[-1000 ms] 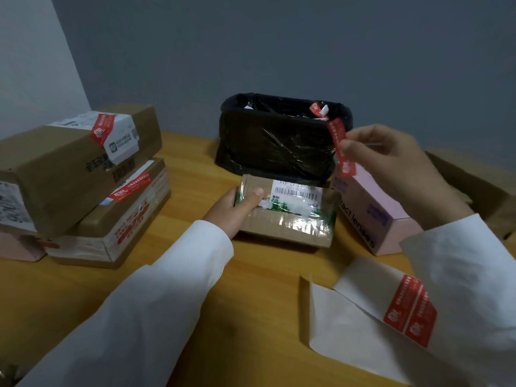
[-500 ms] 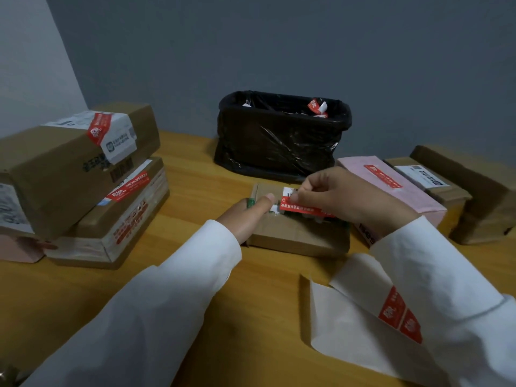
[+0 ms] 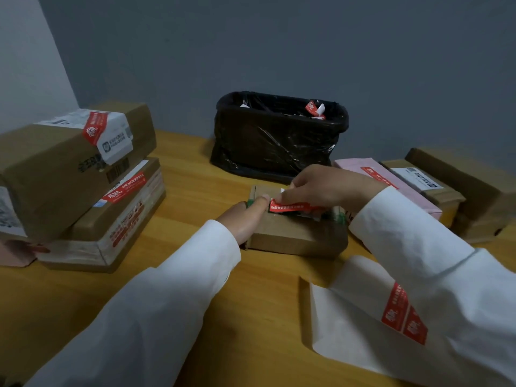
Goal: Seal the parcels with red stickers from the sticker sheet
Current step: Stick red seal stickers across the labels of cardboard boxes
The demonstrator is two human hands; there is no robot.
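A small brown parcel (image 3: 296, 238) lies on the wooden table (image 3: 195, 174) in the middle. My left hand (image 3: 245, 219) grips its left end, thumb on top. My right hand (image 3: 326, 188) holds a red sticker (image 3: 290, 207) flat along the parcel's top, fingers pinching its right part. The white sticker sheet (image 3: 351, 317) lies near the front right with two red stickers (image 3: 403, 317) left on it, partly under my right sleeve.
Two stacked cardboard boxes (image 3: 72, 174) with red stickers stand at the left. A black-lined bin (image 3: 279, 135) sits at the back. A pink box (image 3: 391, 182) with a red sticker and brown boxes (image 3: 472, 196) stand at the right.
My right hand came down from mid-air with the red sticker and laid it across the top of the small parcel. The left hand kept its hold on the parcel.
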